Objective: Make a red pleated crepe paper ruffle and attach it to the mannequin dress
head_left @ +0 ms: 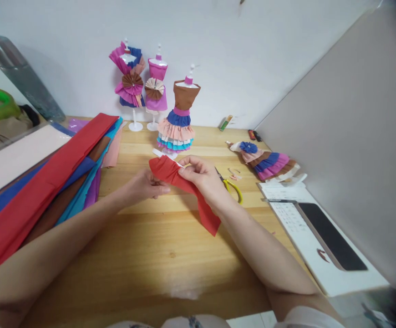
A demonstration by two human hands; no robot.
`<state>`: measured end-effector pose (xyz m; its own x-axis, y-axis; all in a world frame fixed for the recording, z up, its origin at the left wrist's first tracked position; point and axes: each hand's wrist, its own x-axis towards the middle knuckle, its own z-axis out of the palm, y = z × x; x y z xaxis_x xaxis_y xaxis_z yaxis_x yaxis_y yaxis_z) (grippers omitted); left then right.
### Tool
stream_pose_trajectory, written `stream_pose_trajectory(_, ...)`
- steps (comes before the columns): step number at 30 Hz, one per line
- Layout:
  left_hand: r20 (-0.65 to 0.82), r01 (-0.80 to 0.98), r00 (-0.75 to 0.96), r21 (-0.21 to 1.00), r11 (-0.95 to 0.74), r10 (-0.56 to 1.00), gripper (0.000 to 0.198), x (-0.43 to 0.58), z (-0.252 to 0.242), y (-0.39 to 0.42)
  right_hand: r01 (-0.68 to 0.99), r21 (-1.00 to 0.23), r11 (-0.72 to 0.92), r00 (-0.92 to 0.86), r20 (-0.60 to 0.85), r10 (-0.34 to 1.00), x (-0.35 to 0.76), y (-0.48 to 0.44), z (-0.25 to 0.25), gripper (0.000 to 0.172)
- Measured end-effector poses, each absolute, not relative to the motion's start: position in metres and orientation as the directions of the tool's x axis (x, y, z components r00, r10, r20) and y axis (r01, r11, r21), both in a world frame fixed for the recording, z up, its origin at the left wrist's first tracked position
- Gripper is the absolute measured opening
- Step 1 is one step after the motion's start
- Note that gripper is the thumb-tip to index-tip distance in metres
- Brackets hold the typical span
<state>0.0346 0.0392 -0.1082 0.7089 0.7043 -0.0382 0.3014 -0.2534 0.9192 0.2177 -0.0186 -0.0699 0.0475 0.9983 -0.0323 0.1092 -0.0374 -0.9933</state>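
A short red crepe paper strip [206, 214] is in front of me, gathered into small pleats towards its left end, with its right end hanging down. A narrow white strip [160, 153] runs along its upper edge. My right hand [203, 177] pinches the strip at the pleats between thumb and fingers. Curled at the lower left of the gathered end is my left hand [150, 184], its fingers closed against the paper and partly hidden by it. Just behind stands a mini dress form [187, 98] in a brown top and ruffled tiers. Yellow-handled scissors [234, 189] lie beyond my right wrist.
Folded crepe paper sheets [54, 182] cover the left side. Two more dressed forms [129, 86] stand by the wall. Another dressed form [262, 159] lies at right, near a phone [331, 237] on a white board [365, 282]. A grey bottle [30, 77] stands back left.
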Motion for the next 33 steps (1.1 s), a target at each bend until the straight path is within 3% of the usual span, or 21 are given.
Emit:
stream_pose_trajectory(2,-0.075,0.466,0.721,0.787,-0.403,0.689,0.014,0.018,-0.097,0.055,0.156,-0.987,-0.024,0.051,-0.016,0.999,0.218,-0.018,-0.070,0.023)
stream_pose_trajectory(5,0.057,0.581,0.575,0.675,-0.456,0.816,0.017,-0.003,-0.075,0.074,0.272,-0.962,0.010,0.016,0.015,1.000,0.219,-0.017,-0.072,0.016)
stream_pose_trajectory(6,0.149,0.604,0.498,0.647,-0.465,0.854,0.019,-0.007,-0.068,0.076,0.308,-0.951,0.027,-0.006,0.026,1.000,0.218,-0.017,-0.074,0.013)
stream_pose_trajectory(7,0.335,0.629,0.384,0.587,-0.509,0.860,0.021,-0.008,-0.063,0.076,0.342,-0.939,0.046,-0.029,0.038,0.999,0.218,-0.016,-0.075,0.011)
stream_pose_trajectory(9,0.428,0.552,0.425,0.576,-0.604,0.797,0.024,-0.003,-0.056,0.068,0.405,-0.909,0.096,-0.071,0.074,0.995,0.216,-0.017,-0.077,0.007)
stream_pose_trajectory(13,0.202,0.381,0.686,0.719,-0.581,0.699,0.034,0.016,-0.060,0.042,0.524,-0.830,0.188,-0.148,0.129,0.981,0.214,-0.021,-0.075,0.006)
stream_pose_trajectory(20,0.008,0.357,0.764,0.828,-0.433,0.646,0.037,0.022,-0.074,0.040,0.549,-0.794,0.260,-0.245,0.145,0.959,0.216,-0.026,-0.070,0.014)
stream_pose_trajectory(27,-0.004,0.341,0.781,0.840,-0.422,0.624,0.038,0.019,-0.074,0.045,0.625,-0.742,0.243,-0.252,0.103,0.962,0.220,-0.028,-0.068,0.017)
stream_pose_trajectory(33,0.053,0.343,0.799,0.778,-0.526,0.599,0.037,0.022,-0.074,0.044,0.814,-0.560,0.154,-0.165,0.032,0.986,0.210,-0.034,-0.060,0.019)
